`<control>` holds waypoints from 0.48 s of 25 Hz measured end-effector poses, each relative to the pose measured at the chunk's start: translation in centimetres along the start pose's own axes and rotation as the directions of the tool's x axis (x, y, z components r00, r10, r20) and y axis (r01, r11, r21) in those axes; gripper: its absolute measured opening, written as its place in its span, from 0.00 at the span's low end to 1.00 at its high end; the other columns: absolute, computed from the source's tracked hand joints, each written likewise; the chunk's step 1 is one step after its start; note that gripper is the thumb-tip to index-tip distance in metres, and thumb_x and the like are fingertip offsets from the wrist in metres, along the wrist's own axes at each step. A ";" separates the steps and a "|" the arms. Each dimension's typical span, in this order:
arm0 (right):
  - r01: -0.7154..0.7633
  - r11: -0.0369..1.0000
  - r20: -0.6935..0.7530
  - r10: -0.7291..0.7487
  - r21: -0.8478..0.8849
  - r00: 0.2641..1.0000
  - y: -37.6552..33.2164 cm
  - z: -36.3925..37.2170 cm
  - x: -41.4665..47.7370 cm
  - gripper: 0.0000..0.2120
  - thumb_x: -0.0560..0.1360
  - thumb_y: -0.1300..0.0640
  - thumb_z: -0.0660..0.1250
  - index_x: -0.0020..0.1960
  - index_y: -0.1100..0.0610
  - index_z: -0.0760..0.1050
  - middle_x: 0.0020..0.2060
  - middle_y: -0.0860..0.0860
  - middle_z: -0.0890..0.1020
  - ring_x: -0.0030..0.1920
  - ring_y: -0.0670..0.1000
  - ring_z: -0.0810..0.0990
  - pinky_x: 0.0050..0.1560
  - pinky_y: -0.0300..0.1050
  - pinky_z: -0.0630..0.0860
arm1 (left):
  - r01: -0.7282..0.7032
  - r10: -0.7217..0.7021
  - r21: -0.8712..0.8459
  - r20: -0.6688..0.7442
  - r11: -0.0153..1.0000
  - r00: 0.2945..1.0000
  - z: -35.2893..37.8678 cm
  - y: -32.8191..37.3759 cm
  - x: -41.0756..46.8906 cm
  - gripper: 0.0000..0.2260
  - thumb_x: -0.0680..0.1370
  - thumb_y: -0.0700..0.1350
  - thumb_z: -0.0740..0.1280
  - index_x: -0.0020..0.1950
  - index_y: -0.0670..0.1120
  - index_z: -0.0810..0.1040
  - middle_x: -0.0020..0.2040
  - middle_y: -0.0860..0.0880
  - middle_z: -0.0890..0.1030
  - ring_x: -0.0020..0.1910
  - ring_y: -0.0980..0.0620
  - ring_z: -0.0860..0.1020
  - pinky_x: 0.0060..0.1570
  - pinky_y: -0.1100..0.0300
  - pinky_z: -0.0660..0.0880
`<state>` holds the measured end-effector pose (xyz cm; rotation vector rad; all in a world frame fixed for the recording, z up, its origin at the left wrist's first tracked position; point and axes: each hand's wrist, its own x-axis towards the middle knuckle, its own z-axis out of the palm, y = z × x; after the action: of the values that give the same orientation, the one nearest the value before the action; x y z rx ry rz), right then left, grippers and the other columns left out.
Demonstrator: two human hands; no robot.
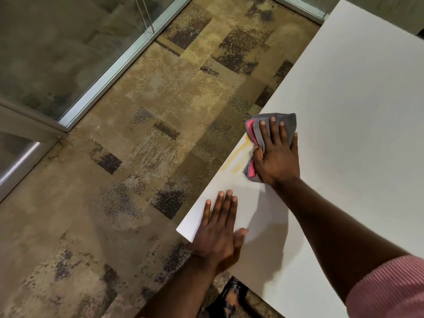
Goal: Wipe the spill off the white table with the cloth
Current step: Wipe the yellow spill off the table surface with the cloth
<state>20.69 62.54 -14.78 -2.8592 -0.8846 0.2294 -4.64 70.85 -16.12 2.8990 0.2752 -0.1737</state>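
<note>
A white table (355, 92) fills the right side of the view. Near its left edge lies a faint yellow smear, the spill (238, 157). My right hand (276, 154) presses flat on a folded grey and pink cloth (257, 131), just right of the smear and touching its upper end. My left hand (220, 228) rests flat on the table's near left corner, fingers together, holding nothing.
Patterned brown carpet (142, 145) spreads left of the table. A glass partition with a metal frame (110, 72) runs along the far left. A dark sandal on a foot (229, 299) shows below the table's near edge.
</note>
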 end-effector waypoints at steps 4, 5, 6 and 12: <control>0.097 0.995 0.014 -0.097 -0.004 0.995 -0.9 -0.2 -0.5 0.32 0.84 0.41 0.46 0.86 0.49 0.45 0.85 0.53 0.48 0.84 0.57 0.45 0.82 0.64 0.45 | -0.008 0.001 -0.072 -0.092 0.997 0.996 0.0 0.0 -0.4 0.33 0.85 0.60 0.45 0.84 0.40 0.53 0.85 0.40 0.53 0.84 0.42 0.53 0.81 0.42 0.50; 0.131 0.991 0.026 -0.131 -0.004 0.991 -1.4 -0.2 -1.0 0.32 0.84 0.41 0.46 0.86 0.49 0.45 0.85 0.53 0.48 0.84 0.57 0.45 0.82 0.64 0.45 | -0.014 0.000 -0.114 -0.121 0.993 0.993 0.0 0.0 -0.6 0.33 0.86 0.59 0.45 0.84 0.39 0.51 0.85 0.40 0.52 0.85 0.42 0.51 0.82 0.43 0.49; 0.170 0.985 0.044 -0.170 -0.008 0.985 -2.0 0.0 -1.5 0.32 0.84 0.41 0.47 0.86 0.49 0.45 0.85 0.53 0.48 0.84 0.57 0.44 0.82 0.64 0.44 | -0.025 0.001 -0.150 -0.155 0.988 0.988 -0.1 0.0 -0.8 0.33 0.86 0.59 0.46 0.84 0.39 0.50 0.86 0.40 0.51 0.85 0.42 0.50 0.82 0.44 0.48; 0.347 0.938 0.096 -0.346 0.009 0.933 -5.5 1.2 -7.1 0.33 0.83 0.40 0.49 0.85 0.49 0.49 0.85 0.51 0.51 0.85 0.55 0.46 0.82 0.64 0.44 | 0.067 -0.234 -0.484 -0.294 0.872 0.927 -1.6 0.1 -1.3 0.33 0.86 0.58 0.46 0.84 0.37 0.52 0.85 0.40 0.52 0.85 0.44 0.50 0.83 0.46 0.47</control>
<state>11.66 63.06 -14.26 -2.6548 -1.3892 0.3240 -5.70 70.88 -14.37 2.4042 0.5279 0.3395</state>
